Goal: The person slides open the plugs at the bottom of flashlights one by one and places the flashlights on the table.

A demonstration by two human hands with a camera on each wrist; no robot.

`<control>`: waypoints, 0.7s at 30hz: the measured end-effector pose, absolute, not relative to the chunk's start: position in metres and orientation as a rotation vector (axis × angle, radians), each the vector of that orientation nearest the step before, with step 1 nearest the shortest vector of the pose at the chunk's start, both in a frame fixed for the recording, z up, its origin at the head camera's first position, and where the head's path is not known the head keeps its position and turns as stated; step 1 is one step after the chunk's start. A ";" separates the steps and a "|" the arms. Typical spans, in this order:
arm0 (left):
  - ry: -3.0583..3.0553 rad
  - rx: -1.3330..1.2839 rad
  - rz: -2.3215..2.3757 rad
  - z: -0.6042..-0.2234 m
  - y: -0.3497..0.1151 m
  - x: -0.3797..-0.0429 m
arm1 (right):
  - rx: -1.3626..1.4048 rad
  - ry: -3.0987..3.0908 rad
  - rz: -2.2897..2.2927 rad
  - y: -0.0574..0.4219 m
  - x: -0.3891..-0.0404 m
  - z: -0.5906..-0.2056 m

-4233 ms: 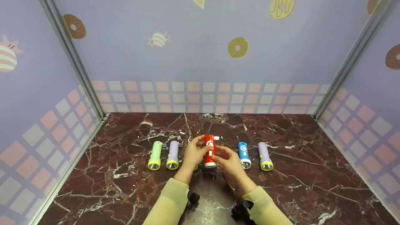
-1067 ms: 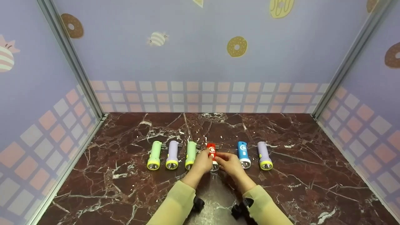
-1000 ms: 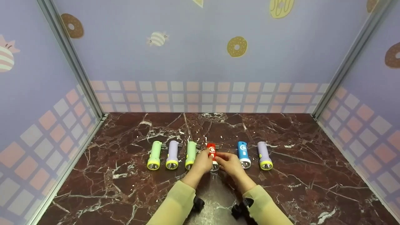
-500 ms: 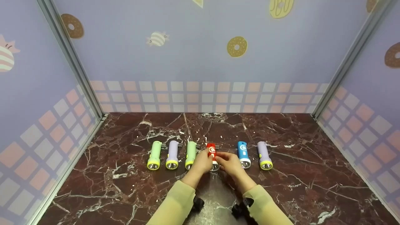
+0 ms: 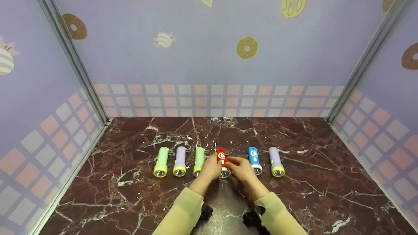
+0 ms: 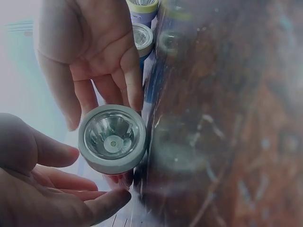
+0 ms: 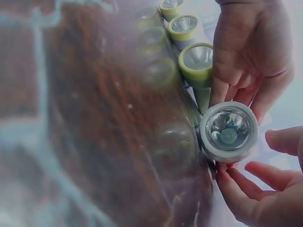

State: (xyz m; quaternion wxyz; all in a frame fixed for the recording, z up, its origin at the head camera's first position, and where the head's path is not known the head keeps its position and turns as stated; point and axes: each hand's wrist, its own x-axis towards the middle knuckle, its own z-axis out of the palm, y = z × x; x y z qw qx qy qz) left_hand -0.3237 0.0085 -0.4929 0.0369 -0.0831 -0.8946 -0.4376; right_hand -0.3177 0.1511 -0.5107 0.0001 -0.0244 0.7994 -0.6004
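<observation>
A red flashlight (image 5: 221, 154) with a white head lies in the middle of a row on the table, lens end toward me. My left hand (image 5: 210, 168) grips its left side, thumb over the body. From the right, my right hand (image 5: 241, 167) holds it with thumb and fingertips at its edge, near the white switch. Both wrist views show the lens (image 6: 112, 137) head-on with fingers (image 7: 236, 189) close around the barrel. Left of it lies a green flashlight (image 5: 199, 155), partly behind my left hand. A blue flashlight (image 5: 253, 156) lies right of my right hand.
Further left are another green flashlight (image 5: 162, 160) and a purple flashlight (image 5: 180, 160). At the row's right end lies a second purple flashlight (image 5: 276, 161). The dark red marbled table (image 5: 130, 202) is bounded by patterned panels (image 5: 209, 65) at the back and sides.
Since the oldest frame, both hands have lowered the red flashlight onto the table, bringing the green one beside it into view. Over the last second, my right hand has shifted slightly away from me.
</observation>
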 end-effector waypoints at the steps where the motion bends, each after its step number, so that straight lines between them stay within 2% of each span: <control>1: -2.735 -0.258 -1.350 -0.494 0.008 -0.325 | -0.077 2.505 -1.899 0.151 -0.318 -0.510; 6: -2.631 -0.323 -1.323 -0.506 0.006 -0.332 | -0.080 2.485 -1.953 0.155 -0.318 -0.504; 12: -2.590 -0.244 -1.397 -0.484 0.008 -0.322 | -0.107 2.608 -1.901 0.165 -0.318 -0.490; 21: -2.461 -0.206 -1.481 -0.477 0.014 -0.319 | 0.004 2.541 -2.022 0.187 -0.320 -0.476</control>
